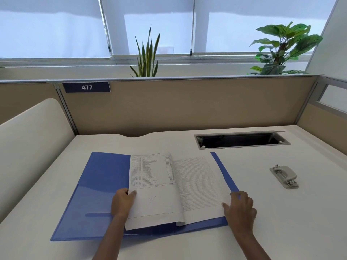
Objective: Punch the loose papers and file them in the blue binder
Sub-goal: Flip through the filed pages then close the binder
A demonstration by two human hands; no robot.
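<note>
The blue binder (97,184) lies open and flat on the white desk (281,222), its left cover spread out with a clear pocket along the inner face. Over that cover the left forearm reaches in from the bottom edge, and the left hand (122,203) pinches the left edge of a printed sheet, thumb on top and the fingers tucked underneath, holding that side lifted a little off the cover. The papers (155,203) sit in the middle of the binder, opened like a book, with rows of fine print on both sides; the print is too small to read. On the right side, the right hand (241,209) rests palm down on the lower right corner of the stack, fingers loosely extended and spread, pressing the pages against the right cover, whose blue edge shows beside the fingertips. Well apart from both hands, farther right on the desk, stands a grey hole punch (283,176), untouched.
</note>
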